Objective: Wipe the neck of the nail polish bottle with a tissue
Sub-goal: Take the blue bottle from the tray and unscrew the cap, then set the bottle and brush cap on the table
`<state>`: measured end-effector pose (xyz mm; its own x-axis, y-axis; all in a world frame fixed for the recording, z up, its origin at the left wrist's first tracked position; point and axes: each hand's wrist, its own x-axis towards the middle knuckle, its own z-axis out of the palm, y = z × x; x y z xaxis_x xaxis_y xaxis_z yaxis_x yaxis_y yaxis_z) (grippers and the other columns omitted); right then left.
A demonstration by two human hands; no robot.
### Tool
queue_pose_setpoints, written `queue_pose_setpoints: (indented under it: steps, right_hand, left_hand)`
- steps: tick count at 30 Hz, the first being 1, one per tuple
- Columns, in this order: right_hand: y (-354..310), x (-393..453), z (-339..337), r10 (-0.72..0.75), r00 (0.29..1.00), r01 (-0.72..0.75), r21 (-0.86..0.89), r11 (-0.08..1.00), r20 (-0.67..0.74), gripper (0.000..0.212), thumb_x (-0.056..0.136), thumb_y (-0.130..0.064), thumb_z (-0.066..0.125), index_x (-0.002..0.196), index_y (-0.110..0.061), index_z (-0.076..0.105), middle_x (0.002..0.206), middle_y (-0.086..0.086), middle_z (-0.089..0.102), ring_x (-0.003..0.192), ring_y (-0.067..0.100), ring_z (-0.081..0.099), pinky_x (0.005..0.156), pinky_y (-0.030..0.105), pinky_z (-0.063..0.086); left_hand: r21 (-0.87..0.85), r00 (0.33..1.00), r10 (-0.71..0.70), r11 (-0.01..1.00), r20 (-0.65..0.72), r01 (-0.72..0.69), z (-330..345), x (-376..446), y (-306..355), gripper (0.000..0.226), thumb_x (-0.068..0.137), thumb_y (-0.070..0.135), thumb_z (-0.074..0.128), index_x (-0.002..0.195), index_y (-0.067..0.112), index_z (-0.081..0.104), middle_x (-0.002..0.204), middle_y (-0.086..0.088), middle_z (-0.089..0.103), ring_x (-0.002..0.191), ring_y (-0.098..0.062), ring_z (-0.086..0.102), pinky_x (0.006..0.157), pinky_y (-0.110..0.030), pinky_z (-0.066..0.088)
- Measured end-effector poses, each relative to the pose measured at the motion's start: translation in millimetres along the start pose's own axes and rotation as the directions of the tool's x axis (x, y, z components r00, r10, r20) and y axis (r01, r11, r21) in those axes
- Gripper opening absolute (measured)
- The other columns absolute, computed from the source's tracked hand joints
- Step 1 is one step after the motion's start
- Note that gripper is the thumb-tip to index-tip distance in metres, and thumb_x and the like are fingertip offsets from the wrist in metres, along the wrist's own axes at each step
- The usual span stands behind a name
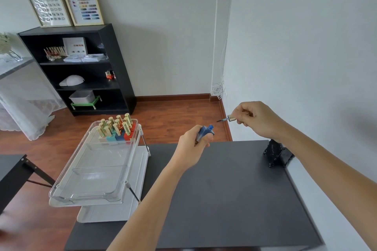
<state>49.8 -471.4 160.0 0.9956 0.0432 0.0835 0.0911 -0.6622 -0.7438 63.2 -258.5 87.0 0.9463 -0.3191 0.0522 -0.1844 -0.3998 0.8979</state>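
My left hand [191,144] grips a blue nail polish bottle [205,132], tilted with its open threaded neck [211,126] pointing up and to the right. My right hand [253,118] holds the gold cap with its brush [226,118] just right of the neck; the brush tip hangs clear of the bottle. Both hands hover above the far edge of the black table [224,189]. No tissue is in view.
A clear tiered tray [98,171] stands at the table's left, with several gold-capped polish bottles [116,128] at its far end. A black clamp [274,154] sits at the table's far right corner. A black shelf [81,71] stands against the back wall.
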Motion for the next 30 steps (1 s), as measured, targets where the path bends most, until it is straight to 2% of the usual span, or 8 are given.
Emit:
queue_pose_setpoints:
  steps: [4, 8, 11, 14, 19, 23, 27, 30]
  right_hand:
    - [26.0, -3.6, 18.9, 0.149, 0.985, -0.170, 0.371, 0.913, 0.085, 0.036, 0.103, -0.019, 0.041, 0.077, 0.002, 0.055, 0.070, 0.006, 0.050, 0.062, 0.016, 0.042, 0.059, 0.024, 0.034]
    - [59.4, -14.2, 54.6, 0.323, 0.920, -0.380, 0.711, 0.592, 0.223, 0.032, 0.104, -0.012, 0.038, 0.083, -0.001, 0.059, 0.066, 0.002, 0.055, 0.060, 0.015, 0.048, 0.052, 0.020, 0.038]
    - [83.8, -24.4, 84.5, 0.427, 0.868, -0.429, 0.812, 0.395, 0.252, 0.033, 0.105, -0.023, 0.038, 0.092, -0.003, 0.061, 0.068, 0.007, 0.056, 0.059, 0.016, 0.055, 0.048, 0.020, 0.045]
    - [108.0, -31.8, 113.0, 0.449, 0.847, -0.455, 0.825, 0.337, 0.284, 0.031, 0.104, -0.029, 0.038, 0.093, -0.005, 0.055, 0.068, 0.013, 0.063, 0.058, 0.021, 0.061, 0.048, 0.023, 0.048]
    - [145.3, -36.8, 153.2, 0.487, 0.817, -0.527, 0.743, 0.413, 0.308, 0.019, 0.100, -0.028, 0.050, 0.091, -0.011, 0.051, 0.094, 0.017, 0.076, 0.082, 0.025, 0.073, 0.064, 0.026, 0.057]
    - [170.2, -35.4, 180.1, 0.577, 0.812, -0.537, 0.495, 0.683, 0.086, 0.013, 0.089, -0.033, 0.066, 0.086, -0.020, 0.066, 0.082, -0.006, 0.063, 0.075, 0.012, 0.055, 0.062, 0.020, 0.044]
    - [188.2, -31.8, 201.1, 0.560, 0.825, -0.500, 0.363, 0.786, -0.076, 0.008, 0.083, -0.027, 0.073, 0.077, -0.024, 0.068, 0.066, -0.007, 0.064, 0.054, 0.006, 0.053, 0.048, 0.011, 0.044]
    - [198.2, -28.7, 216.0, 0.533, 0.841, -0.488, 0.301, 0.819, -0.088, 0.007, 0.083, -0.014, 0.072, 0.080, -0.014, 0.066, 0.066, 0.001, 0.069, 0.056, 0.013, 0.060, 0.058, 0.024, 0.056]
  left_hand:
    - [-0.080, 0.998, -0.066, 0.995, -0.020, 0.064, 1.3, -1.8, -24.2, 0.013, 0.095, 0.031, 0.056, 0.100, 0.021, 0.064, 0.096, 0.001, 0.074, 0.091, -0.035, 0.067, 0.088, -0.050, 0.053]
    - [-0.125, 0.987, -0.157, 0.981, -0.046, 0.150, 6.7, -6.8, -63.0, 0.006, 0.092, 0.024, 0.059, 0.095, 0.024, 0.065, 0.097, 0.004, 0.073, 0.080, -0.016, 0.058, 0.077, -0.027, 0.048]
    - [-0.115, 0.965, -0.234, 0.968, -0.118, 0.221, 14.7, -12.8, -95.1, 0.005, 0.090, 0.025, 0.063, 0.091, 0.029, 0.066, 0.087, 0.011, 0.068, 0.071, -0.007, 0.054, 0.062, -0.007, 0.041]
    - [-0.130, 0.943, -0.304, 0.949, -0.139, 0.287, 26.6, -17.3, -125.8, 0.006, 0.089, 0.025, 0.066, 0.091, 0.031, 0.067, 0.090, 0.013, 0.068, 0.073, -0.003, 0.058, 0.067, -0.010, 0.043]
    - [-0.134, 0.921, -0.352, 0.934, -0.169, 0.332, 50.0, -21.4, -170.9, 0.015, 0.088, 0.018, 0.070, 0.092, 0.032, 0.067, 0.096, 0.019, 0.063, 0.083, 0.022, 0.057, 0.071, 0.004, 0.040]
    - [-0.099, 0.903, -0.389, 0.921, -0.182, 0.377, 62.6, -20.8, -200.9, 0.020, 0.086, 0.019, 0.073, 0.105, 0.024, 0.070, 0.095, 0.016, 0.068, 0.085, 0.005, 0.063, 0.075, -0.003, 0.041]
    - [-0.141, 0.875, -0.428, 0.903, -0.225, 0.405, 69.8, -18.5, -220.7, 0.022, 0.082, 0.016, 0.078, 0.103, 0.021, 0.072, 0.085, 0.018, 0.070, 0.079, 0.005, 0.066, 0.073, -0.002, 0.044]
    - [-0.126, 0.870, -0.425, 0.905, -0.252, 0.406, 74.1, -15.5, -229.2, 0.022, 0.082, 0.017, 0.078, 0.104, 0.020, 0.073, 0.088, 0.014, 0.072, 0.082, 0.002, 0.068, 0.072, 0.001, 0.043]
